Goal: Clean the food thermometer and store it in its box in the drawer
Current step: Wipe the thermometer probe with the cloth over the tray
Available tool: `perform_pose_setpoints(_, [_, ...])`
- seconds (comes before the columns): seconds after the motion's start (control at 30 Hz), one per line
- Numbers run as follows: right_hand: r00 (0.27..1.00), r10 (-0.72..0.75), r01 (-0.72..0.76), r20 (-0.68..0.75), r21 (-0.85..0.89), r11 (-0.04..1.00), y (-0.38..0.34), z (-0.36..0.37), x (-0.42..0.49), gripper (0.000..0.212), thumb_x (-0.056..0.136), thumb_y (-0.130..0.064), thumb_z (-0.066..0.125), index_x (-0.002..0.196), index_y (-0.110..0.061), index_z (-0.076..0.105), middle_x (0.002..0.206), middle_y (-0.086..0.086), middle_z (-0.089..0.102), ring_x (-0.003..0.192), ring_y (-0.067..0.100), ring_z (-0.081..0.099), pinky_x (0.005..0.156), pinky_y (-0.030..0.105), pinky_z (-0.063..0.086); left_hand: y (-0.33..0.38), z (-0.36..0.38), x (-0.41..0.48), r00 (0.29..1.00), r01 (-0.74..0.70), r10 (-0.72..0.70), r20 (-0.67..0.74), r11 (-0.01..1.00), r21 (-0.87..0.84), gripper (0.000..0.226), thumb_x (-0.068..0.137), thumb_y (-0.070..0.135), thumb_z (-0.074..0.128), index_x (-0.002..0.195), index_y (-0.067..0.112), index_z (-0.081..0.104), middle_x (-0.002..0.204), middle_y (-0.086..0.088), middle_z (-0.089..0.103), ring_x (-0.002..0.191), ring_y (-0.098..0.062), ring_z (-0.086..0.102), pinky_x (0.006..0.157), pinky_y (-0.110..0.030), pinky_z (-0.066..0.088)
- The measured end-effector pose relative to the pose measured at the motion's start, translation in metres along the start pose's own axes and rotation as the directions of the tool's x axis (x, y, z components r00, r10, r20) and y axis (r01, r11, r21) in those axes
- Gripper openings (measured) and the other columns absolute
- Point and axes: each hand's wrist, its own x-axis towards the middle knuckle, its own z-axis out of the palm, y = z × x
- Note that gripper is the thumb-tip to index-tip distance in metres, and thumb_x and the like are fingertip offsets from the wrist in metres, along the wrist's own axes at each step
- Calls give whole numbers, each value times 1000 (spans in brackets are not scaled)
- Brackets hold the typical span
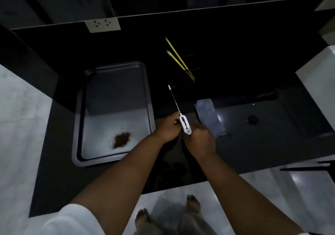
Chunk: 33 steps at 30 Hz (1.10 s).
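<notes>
Count on the dark counter — one thermometer, one tray, one folded blue cloth, two yellow sticks. Two hands — left hand, right hand. One wall socket plate.

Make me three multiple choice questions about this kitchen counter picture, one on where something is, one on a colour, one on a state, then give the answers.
1. Where does the brown powder lie?
A. In the near part of the tray
B. On the folded cloth
C. On the floor

2. What colour is the body of the thermometer?
A. Red
B. White
C. Green

3. How is the thermometer held?
A. Lying alone on the counter
B. In the left hand only
C. In both hands, probe unfolded and pointing away

Answers:
1. A: the brown powder sits on the tray, near its front edge.
2. B: the thermometer has a white body.
3. C: the left hand and right hand both grip it; the folded cloth lies untouched beside them.
</notes>
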Motion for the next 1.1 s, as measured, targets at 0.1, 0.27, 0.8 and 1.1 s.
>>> perform_pose_setpoints(0.1, [999,-16,16,-49,-10,1000,8,-11,-8,10,73,-16,67,70,-7,65,70,9,61,60,23,57,48,25,36,-1,7,-4,996,55,-71,-60,973,-224,35,90,-4,49,118,13,60,90,14,61,79,7,57,79,-8,44])
perform_pose_setpoints(0.27, [991,-123,120,-56,-56,991,24,-36,-10,17,77,-19,65,91,-12,70,83,6,62,74,24,57,58,30,46,-8,14,-10,944,219,-328,-27,686,-694,23,96,15,55,115,4,59,108,-13,66,100,-25,65,92,-33,52])
perform_pose_setpoints(0.8, [902,-431,429,22,74,900,17,-57,-5,43,84,-31,68,122,-12,63,107,5,63,102,21,53,86,31,46,-32,-2,-45,918,167,-396,-23,439,-883,17,97,11,50,100,2,65,98,-18,70,92,-28,70,81,-34,57])
perform_pose_setpoints(1.1, [999,-45,45,10,-85,995,33,-25,46,47,82,-22,63,124,-6,52,129,22,49,123,42,43,99,44,42,-52,-38,-65,888,31,-431,-159,401,-916,19,97,10,48,102,0,63,97,-16,69,85,-24,71,69,-27,60])
